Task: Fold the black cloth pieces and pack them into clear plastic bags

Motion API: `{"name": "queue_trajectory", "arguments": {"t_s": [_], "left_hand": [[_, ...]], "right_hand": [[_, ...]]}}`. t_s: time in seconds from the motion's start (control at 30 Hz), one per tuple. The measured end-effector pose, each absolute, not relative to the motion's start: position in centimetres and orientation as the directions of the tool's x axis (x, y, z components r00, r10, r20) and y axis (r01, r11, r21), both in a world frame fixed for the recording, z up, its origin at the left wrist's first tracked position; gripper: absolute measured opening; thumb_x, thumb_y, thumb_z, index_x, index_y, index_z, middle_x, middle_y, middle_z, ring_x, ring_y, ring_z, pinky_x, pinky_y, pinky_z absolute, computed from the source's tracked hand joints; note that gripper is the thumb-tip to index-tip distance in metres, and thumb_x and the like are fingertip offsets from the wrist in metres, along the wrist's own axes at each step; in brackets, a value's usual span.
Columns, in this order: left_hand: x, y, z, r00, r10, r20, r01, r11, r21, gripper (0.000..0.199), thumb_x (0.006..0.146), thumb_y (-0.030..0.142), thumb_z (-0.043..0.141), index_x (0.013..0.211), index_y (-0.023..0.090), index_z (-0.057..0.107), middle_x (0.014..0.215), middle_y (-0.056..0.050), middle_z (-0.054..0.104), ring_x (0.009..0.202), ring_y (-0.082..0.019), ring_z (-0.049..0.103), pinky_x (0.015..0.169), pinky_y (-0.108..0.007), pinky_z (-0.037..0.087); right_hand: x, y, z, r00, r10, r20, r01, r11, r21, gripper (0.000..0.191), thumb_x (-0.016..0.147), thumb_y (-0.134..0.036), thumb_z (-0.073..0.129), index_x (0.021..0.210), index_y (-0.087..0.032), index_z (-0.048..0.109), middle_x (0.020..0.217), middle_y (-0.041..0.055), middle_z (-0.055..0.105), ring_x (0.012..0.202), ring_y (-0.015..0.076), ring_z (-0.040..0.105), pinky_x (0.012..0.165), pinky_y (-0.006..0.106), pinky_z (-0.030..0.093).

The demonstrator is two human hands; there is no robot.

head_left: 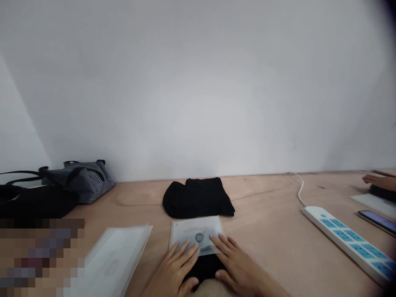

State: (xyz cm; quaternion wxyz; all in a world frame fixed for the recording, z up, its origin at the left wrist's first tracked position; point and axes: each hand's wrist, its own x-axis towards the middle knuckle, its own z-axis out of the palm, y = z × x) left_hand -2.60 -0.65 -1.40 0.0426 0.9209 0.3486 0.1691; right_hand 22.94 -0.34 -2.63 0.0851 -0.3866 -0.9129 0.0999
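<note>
Landmark: the black cloth bundle (198, 198), lying on the table (272, 194) against the wall.
Black bag (31, 202): far left of the bundle, its handles looped up.
Striped bag (80, 181): left of the bundle, just behind the black bag and touching it.
Blurred patch (40, 255): left of the bundle and nearer you, hiding whatever lies there.
Clear sleeves (114, 260): a stack, left of and nearer you than the bundle.
Your left hand (175, 268): in front of the bundle, resting on the clear bag.
Clear bag (198, 235): just in front of the bundle, under both your hands, with a round mark at its centre.
Black cloth (204, 268): below the clear bag, between your hands.
Your right hand (239, 266): in front of the bundle, on the bag's right side.
Your fingers (185, 252): spread apart and flat on the bag, clamped on nothing.
White cable (298, 189): right of the bundle, running to the power strip.
Power strip (346, 239): right of the bundle, with blue sockets.
Phone (379, 220): far right of the bundle, just beside the strip.
Co-worker's hand (379, 181): far right, resting on a dark stack (383, 193).
</note>
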Motion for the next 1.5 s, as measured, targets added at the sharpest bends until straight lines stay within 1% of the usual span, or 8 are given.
{"name": "queue_trajectory", "arguments": {"t_s": [0.3,0.5,0.7,0.9,1.0,1.07,1.2,1.5], "left_hand": [[-3.0,-0.8,-0.9,0.715,0.65,0.257,0.605,-0.76,0.239,0.062,0.077,0.042,0.058,0.132,0.033,0.03,0.134,0.0,0.039,0.119,-0.027,0.04,0.098,-0.043,0.036],[-2.9,-0.5,-1.0,0.701,0.637,0.322,0.6,-0.77,0.217,0.052,0.081,0.012,0.046,0.127,0.036,0.039,0.126,0.005,0.049,0.114,-0.019,0.047,0.095,-0.034,0.041],[-3.2,0.4,-2.9,0.725,0.55,0.414,0.56,-0.821,0.111,0.04,0.083,0.008,0.036,0.111,0.029,0.056,0.116,0.003,0.059,0.11,-0.019,0.051,0.089,-0.032,0.047],[-2.4,-0.5,-3.5,0.47,0.781,0.411,0.719,-0.609,0.336,0.028,0.084,0.011,0.034,0.092,0.025,0.057,0.102,-0.001,0.066,0.089,-0.016,0.063,0.079,-0.029,0.05],[-2.9,-0.8,-2.3,0.471,0.792,0.388,0.711,-0.601,0.364,0.02,0.077,0.018,0.049,0.095,0.025,0.054,0.113,-0.002,0.059,0.102,-0.02,0.056,0.088,-0.033,0.046],[-3.8,-0.9,-1.6,0.532,0.755,0.383,0.681,-0.65,0.338,0.04,0.068,0.021,0.059,0.107,0.026,0.051,0.123,-0.003,0.053,0.113,-0.024,0.047,0.096,-0.037,0.04],[-6.3,-0.8,-1.7,0.569,0.733,0.372,0.696,-0.671,0.257,0.066,0.06,0.007,0.052,0.122,0.029,0.043,0.125,-0.001,0.051,0.113,-0.023,0.047,0.096,-0.036,0.04],[-6.8,-1.1,-3.0,0.571,0.663,0.484,0.674,-0.715,0.186,0.022,0.077,0.01,0.039,0.074,0.022,0.057,0.072,0.001,0.063,0.063,-0.012,0.062,0.057,-0.017,0.05]], "right_hand": [[22.4,-0.5,-1.7,-0.667,0.739,0.094,0.699,0.664,-0.266,0.044,0.085,-0.037,0.041,0.126,-0.022,0.043,0.14,0.0041,0.03,0.125,0.0277,0.029,0.102,0.044,0.026],[22.1,-0.6,-2.2,-0.631,0.758,0.163,0.725,0.651,-0.225,0.034,0.082,-0.027,0.045,0.114,-0.022,0.054,0.134,0.0029,0.04,0.118,0.0249,0.04,0.099,0.041,0.031],[21.9,-0.2,-3.0,-0.612,0.729,0.308,0.706,0.679,-0.204,0.027,0.081,-0.017,0.043,0.099,-0.025,0.061,0.119,-0.0003,0.056,0.106,0.0182,0.051,0.101,0.04,0.025],[21.7,-0.1,-4.2,-0.511,0.689,0.513,0.703,0.679,-0.211,0.019,0.074,-0.009,0.039,0.074,-0.02,0.054,0.081,0.0031,0.062,0.075,0.0155,0.056,0.08,0.035,0.039],[21.1,-0.2,-4.1,-0.421,0.694,0.584,0.746,0.631,-0.212,0.01,0.073,-0.013,0.042,0.074,-0.019,0.049,0.073,0.0034,0.057,0.07,0.0171,0.051,0.073,0.035,0.038],[20.5,-0.4,-3.6,-0.442,0.688,0.575,0.744,0.64,-0.194,0.005,0.074,-0.023,0.049,0.078,-0.019,0.049,0.079,0.004,0.056,0.076,0.019,0.05,0.078,0.038,0.035],[18.3,-0.5,-3.0,-0.577,0.64,0.507,0.7,0.707,-0.096,0.02,0.074,-0.037,0.056,0.086,-0.022,0.051,0.089,0.0033,0.056,0.087,0.0207,0.047,0.085,0.04,0.029],[9.7,0.8,-5.6,-0.686,0.336,0.646,0.594,0.771,0.23,0.015,0.077,-0.026,0.054,0.065,-0.018,0.051,0.06,-0.0006,0.052,0.061,0.0155,0.045,0.065,0.036,0.034]]}}
